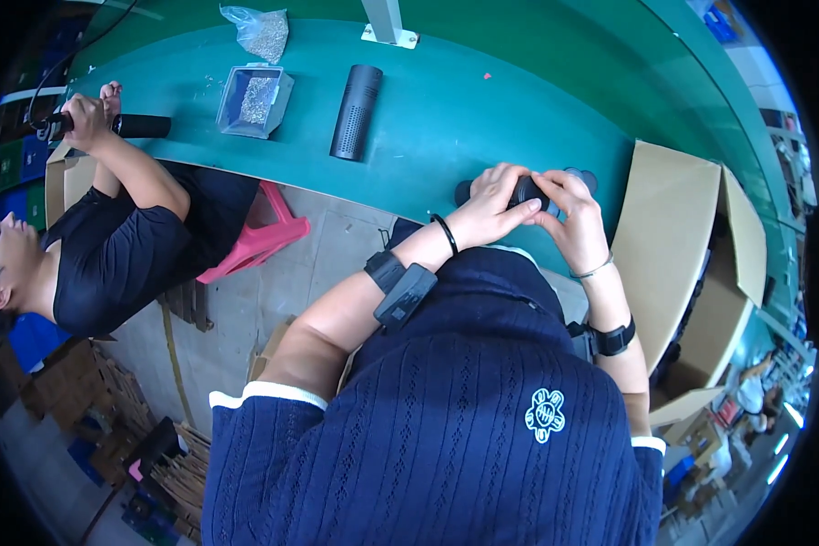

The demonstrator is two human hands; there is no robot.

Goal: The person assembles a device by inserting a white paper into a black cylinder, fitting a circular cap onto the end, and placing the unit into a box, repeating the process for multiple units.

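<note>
- The left hand point(493, 205) curls its fingers over a small black cylindrical part point(525, 191), clamping it from the left side, at the near edge of the green table point(482, 118).
- The right hand point(573, 214) grips the same black cylindrical part from the right, its fingers closed over the part's top, touching the left hand's fingertips.
- Just right of the hands stands an open cardboard box point(678, 246), its flap raised beside the table.
- Farther out on the table lies a black perforated cylinder point(356, 111), well apart from the hands.
- Left of it sits a grey tray point(255, 98) filled with small metal pieces, with a clear bag point(262, 32) of similar pieces beyond it.
- A white post base point(389, 35) stands at the table's far side.
- At the far left, a co-worker's hand point(89, 118) holds another black cylinder point(141, 126) on the table, next to a pink stool point(259, 238).
</note>
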